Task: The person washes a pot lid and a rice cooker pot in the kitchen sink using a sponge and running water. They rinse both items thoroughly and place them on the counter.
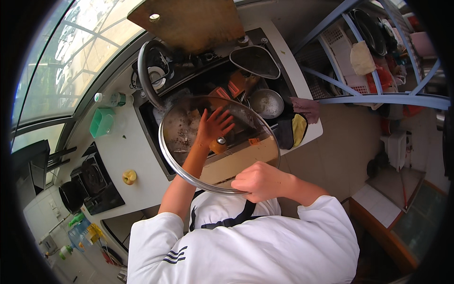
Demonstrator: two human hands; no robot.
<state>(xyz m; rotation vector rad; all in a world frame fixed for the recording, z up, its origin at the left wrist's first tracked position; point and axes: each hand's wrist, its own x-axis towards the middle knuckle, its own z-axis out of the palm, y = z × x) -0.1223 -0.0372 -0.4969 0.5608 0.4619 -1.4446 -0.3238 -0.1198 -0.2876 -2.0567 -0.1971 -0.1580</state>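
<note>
My right hand (259,181) grips the near rim of a large glass pan lid (244,149) with a metal edge and a central knob. Seen through the glass, my left hand (215,126) has its fingers spread and holds nothing; it is behind the lid, over the sink. Whether its fingers touch the glass I cannot tell. Under the lid's left part lies foamy, brownish water in the sink basin. A metal bowl with suds (266,103) stands right of the lid, near orange graters (227,90).
The curved faucet (143,67) rises behind the sink, with a wooden board (191,25) beyond. A green container (102,122), plastic bottle (117,99) and bitten-looking apple (129,176) are on the left counter. Cloths (299,129) hang at the right edge, near a blue rack (383,100).
</note>
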